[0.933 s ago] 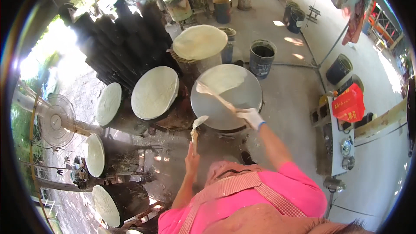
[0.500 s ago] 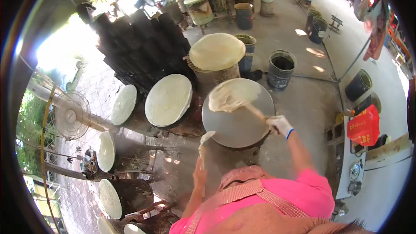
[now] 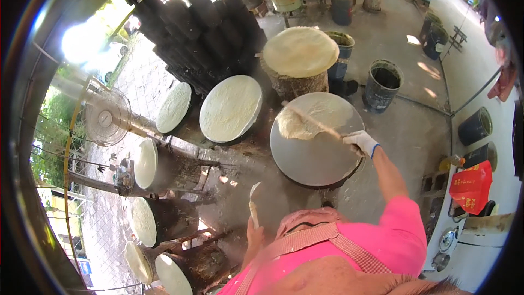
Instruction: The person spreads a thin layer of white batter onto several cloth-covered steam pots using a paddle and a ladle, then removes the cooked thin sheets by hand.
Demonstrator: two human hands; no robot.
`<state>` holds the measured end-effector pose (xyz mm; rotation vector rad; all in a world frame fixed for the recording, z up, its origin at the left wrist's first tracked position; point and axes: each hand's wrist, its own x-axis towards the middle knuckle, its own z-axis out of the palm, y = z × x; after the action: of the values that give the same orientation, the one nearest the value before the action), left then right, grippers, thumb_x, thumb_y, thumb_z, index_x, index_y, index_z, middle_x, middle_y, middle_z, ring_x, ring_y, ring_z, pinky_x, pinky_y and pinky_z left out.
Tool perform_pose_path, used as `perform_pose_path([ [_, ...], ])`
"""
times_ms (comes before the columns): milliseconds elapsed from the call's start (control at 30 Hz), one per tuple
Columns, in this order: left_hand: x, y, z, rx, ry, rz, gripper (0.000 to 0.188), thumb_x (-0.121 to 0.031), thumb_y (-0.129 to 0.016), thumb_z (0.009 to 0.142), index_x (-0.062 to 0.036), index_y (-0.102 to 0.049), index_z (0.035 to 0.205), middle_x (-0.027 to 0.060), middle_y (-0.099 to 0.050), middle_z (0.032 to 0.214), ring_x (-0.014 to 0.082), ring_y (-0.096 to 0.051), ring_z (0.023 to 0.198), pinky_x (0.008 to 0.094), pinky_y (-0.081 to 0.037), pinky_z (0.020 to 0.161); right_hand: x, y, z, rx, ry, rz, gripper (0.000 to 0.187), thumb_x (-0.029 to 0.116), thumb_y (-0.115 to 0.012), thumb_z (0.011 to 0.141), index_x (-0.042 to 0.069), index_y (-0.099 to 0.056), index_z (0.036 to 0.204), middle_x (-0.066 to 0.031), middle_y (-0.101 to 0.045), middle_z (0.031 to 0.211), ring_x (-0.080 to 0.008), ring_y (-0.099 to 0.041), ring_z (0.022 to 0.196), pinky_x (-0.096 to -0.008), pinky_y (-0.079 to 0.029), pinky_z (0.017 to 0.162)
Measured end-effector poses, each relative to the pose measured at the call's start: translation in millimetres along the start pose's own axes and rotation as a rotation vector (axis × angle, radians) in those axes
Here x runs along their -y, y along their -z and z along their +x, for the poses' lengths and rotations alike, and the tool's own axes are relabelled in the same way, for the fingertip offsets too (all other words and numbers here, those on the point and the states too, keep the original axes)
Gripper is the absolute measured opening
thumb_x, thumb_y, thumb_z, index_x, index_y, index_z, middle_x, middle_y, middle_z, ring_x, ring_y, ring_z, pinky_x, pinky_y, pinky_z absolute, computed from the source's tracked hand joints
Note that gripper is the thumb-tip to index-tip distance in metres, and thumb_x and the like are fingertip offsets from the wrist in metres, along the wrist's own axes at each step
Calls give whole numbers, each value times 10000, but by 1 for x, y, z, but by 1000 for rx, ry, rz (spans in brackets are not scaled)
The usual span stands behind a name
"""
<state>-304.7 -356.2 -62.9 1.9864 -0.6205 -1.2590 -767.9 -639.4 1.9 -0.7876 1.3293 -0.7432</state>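
Your right hand [image 3: 361, 143], gloved in white, is curled closed around the near end of a stick [image 3: 316, 122] at the right side of the griddle [image 3: 305, 161]. From there the stick slants far and left over the batter [image 3: 297, 125]; you cannot tell how firmly it presses. That batter lies on the griddle's far part, while the near part shows smooth grey. Your left hand [image 3: 254, 236] is closed on a spatula [image 3: 253, 210], pale blade up, near and left of the griddle and apart from it. Left of you stands a fan [image 3: 107, 119]; far right of the griddle, a bucket [image 3: 383, 86]; well right, a red bag [image 3: 470, 187].
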Motion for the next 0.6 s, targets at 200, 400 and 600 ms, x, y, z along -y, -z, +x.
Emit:
perform_pose_path([
  [200, 23, 10, -6, -51, 14, 33, 694, 26, -530, 762, -154, -397, 1418, 33, -535, 745, 105, -510, 534, 268, -426, 451, -22, 17, -22, 219, -220, -96, 246, 202, -682, 807, 64, -724, 1006, -39, -551, 562, -98, -450, 380, -269, -308, 327],
  [400, 41, 14, -17, -49, -9, -37, 674, 60, -532, 796, -131, -383, 1425, 22, -509, 726, 99, -489, 550, 257, -404, 467, 28, -8, 31, 230, -112, -184, 349, 203, -689, 817, 48, -688, 1130, -13, -517, 560, -90, -462, 417, -246, -303, 360],
  [600, 36, 13, -30, -75, 99, -134, 708, 59, -565, 779, -160, -390, 1429, 3, -496, 728, 96, -499, 565, 254, -410, 449, -13, 29, 4, 370, -199, -289, 322, 170, -687, 795, 58, -710, 1097, -17, -525, 558, -88, -466, 419, -253, -309, 356],
])
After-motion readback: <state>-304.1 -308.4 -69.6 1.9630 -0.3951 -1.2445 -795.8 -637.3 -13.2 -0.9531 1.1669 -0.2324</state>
